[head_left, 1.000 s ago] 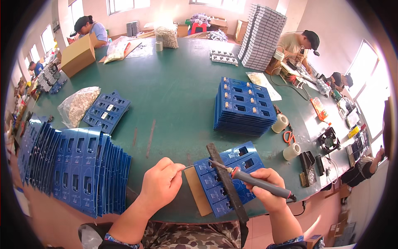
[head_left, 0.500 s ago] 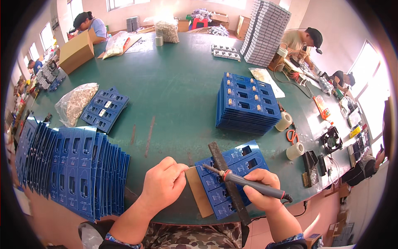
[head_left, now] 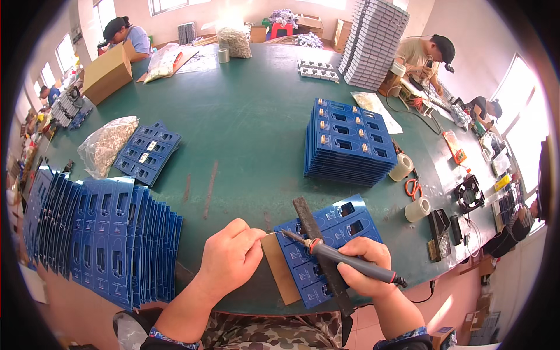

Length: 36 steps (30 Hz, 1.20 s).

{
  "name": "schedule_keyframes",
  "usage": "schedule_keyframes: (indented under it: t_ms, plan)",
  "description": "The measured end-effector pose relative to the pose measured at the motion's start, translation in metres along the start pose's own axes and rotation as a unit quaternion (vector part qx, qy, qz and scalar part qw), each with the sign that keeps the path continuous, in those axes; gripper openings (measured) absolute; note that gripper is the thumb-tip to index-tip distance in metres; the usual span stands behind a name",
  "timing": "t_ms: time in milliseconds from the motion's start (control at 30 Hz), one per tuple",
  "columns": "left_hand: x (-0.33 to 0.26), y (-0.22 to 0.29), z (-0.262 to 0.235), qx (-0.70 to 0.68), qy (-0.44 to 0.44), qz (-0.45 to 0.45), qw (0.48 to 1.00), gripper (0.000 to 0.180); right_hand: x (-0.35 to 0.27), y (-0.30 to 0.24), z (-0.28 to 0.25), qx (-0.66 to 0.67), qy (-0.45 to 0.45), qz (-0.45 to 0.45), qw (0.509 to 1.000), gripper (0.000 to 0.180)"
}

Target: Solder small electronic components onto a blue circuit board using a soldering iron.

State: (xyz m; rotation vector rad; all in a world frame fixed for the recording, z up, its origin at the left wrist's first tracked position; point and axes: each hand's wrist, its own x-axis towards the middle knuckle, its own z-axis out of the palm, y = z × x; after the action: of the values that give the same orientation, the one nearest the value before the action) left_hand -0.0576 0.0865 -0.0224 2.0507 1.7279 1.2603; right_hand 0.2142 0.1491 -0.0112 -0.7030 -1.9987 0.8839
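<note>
A blue circuit board panel (head_left: 357, 228) with rectangular cut-outs lies at the near table edge, partly over a brown board (head_left: 279, 273). A dark flat bar (head_left: 307, 219) crosses it at a slant. My right hand (head_left: 368, 268) is closed round the grey handle of a soldering iron (head_left: 350, 262), whose tip is at the panel's upper left corner. To the left, my left hand (head_left: 233, 254) pinches a thin solder wire (head_left: 269, 234) that reaches toward the tip. Whether wire and tip touch is too small to tell.
Blue panels stand in a row (head_left: 105, 233) at left; another stack (head_left: 350, 146) sits beyond my right hand. A bag of small pale parts (head_left: 108, 143) lies far left. Tape rolls (head_left: 416, 210), orange-handled scissors (head_left: 413, 188) and a fan (head_left: 468, 194) are at right. Co-workers sit around the table.
The soldering iron and my right hand have shifted slightly left, bringing the tip closer to the solder wire. My left hand has barely moved.
</note>
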Motion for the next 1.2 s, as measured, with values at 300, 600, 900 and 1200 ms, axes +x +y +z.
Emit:
schedule_keyframes:
  t_ms: [300,600,900,1200]
  plan:
    - [0.002,0.004,0.002,0.003,-0.013,0.007,1.000,0.014,0.001,-0.004,0.000,-0.006,-0.007,-0.021,1.000,0.023]
    - [0.002,0.008,0.007,0.011,-0.020,0.006,1.000,0.012,-0.001,-0.006,0.000,-0.021,-0.003,-0.046,0.999,0.023]
    - [0.002,0.010,0.008,0.034,-0.051,0.006,0.998,0.013,-0.004,-0.008,0.000,-0.011,0.001,-0.040,0.999,0.022]
    - [0.003,0.012,0.012,0.017,-0.032,0.022,0.999,0.014,-0.003,-0.011,0.000,-0.027,-0.002,-0.044,0.999,0.022]
